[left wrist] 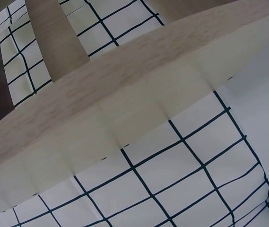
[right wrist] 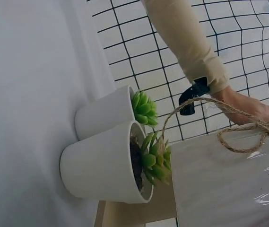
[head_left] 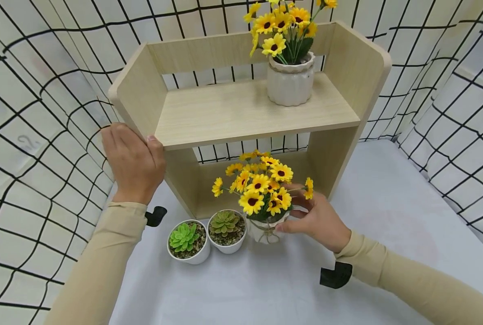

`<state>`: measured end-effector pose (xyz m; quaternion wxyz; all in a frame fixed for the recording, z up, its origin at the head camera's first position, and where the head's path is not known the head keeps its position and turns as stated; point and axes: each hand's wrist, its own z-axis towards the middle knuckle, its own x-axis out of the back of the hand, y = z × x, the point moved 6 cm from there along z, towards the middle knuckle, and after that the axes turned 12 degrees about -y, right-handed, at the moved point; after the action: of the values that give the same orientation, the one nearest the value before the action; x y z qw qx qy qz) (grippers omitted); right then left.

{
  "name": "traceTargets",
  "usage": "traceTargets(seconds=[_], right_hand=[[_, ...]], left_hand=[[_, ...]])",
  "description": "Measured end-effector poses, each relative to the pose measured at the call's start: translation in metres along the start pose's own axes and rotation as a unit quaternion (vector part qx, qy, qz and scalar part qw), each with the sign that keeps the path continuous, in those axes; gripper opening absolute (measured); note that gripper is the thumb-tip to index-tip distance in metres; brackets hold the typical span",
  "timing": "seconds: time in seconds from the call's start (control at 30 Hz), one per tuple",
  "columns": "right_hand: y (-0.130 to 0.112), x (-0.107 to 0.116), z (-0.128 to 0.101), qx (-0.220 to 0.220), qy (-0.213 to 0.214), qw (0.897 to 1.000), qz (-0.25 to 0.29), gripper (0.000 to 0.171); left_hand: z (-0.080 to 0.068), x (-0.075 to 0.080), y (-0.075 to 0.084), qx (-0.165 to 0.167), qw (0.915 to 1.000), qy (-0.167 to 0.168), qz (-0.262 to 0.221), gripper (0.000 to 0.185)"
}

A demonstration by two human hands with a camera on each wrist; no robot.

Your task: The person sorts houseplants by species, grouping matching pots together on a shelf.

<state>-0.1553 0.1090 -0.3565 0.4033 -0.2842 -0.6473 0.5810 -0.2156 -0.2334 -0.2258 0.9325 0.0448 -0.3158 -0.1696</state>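
My left hand point(head_left: 133, 160) grips the left side panel of a light wooden two-tier shelf point(head_left: 213, 115), thumb at the front edge; this panel point(left wrist: 139, 85) fills the left wrist view. With my right hand point(head_left: 322, 221) I hold a white pot point(head_left: 266, 232) of yellow artificial sunflowers point(head_left: 259, 185) from its right side, in front of the lower tier. Twine is tied round this pot point(right wrist: 219, 175); in the right wrist view it hangs close above two succulent pots. My right fingers are partly hidden behind the flowers.
A bright green succulent point(head_left: 188, 241) and a duller green succulent point(head_left: 227, 230) stand side by side in white pots at the shelf's front left. Another potted sunflower point(head_left: 291, 81) sits on the upper tier's right. Black grid mesh point(head_left: 42, 149) surrounds the white-covered table point(head_left: 241, 293).
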Motion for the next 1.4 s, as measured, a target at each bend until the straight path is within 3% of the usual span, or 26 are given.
traceTargets(seconds=[0.2, 0.57, 0.8, 1.07, 1.4], right_hand=[[-0.025, 0.001, 0.002, -0.003, -0.008, 1.000, 0.001, 0.080], [-0.087, 0.004, 0.004, 0.023, -0.029, 0.999, 0.023, 0.076], [-0.126, 0.013, 0.007, 0.034, -0.005, 0.999, 0.022, 0.068], [-0.167, 0.015, 0.023, 0.060, 0.009, 0.997, 0.047, 0.069], [-0.197, 0.019, 0.048, 0.083, 0.023, 0.996, 0.039, 0.068]], left_hand=[[-0.001, 0.001, 0.001, -0.009, 0.9999, 0.006, 0.000, 0.044], [-0.001, 0.004, 0.002, -0.016, 0.9994, -0.016, 0.026, 0.045], [-0.001, 0.003, 0.002, -0.013, 0.9989, -0.032, 0.031, 0.044], [-0.002, 0.004, 0.000, -0.012, 0.9986, -0.037, 0.035, 0.043], [0.000, 0.004, 0.002, -0.021, 0.9988, -0.031, 0.031, 0.042]])
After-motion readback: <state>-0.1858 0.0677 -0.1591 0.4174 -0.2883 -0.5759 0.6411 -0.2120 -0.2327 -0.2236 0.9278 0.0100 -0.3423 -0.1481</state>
